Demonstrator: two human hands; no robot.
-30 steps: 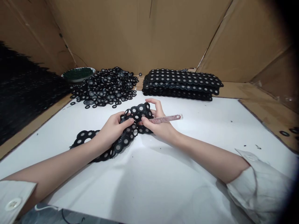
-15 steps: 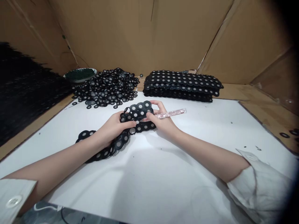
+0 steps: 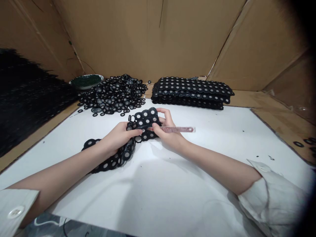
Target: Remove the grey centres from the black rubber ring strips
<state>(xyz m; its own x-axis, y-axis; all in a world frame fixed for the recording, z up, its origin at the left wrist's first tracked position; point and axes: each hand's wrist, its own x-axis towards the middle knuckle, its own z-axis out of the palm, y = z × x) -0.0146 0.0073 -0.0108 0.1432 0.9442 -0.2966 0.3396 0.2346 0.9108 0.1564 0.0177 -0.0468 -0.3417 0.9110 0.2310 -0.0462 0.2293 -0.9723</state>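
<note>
A black rubber sheet [image 3: 128, 138] of joined rings lies bunched mid-counter [image 3: 197, 184], gripped by both hands: the left hand [image 3: 118, 138] pinches it, and the right hand [image 3: 168, 131] also clasps a pink stick [image 3: 177, 129]. Loose rings [image 3: 113, 95] are piled behind. Pulled hard, the sheet could tear unevenly.
</note>
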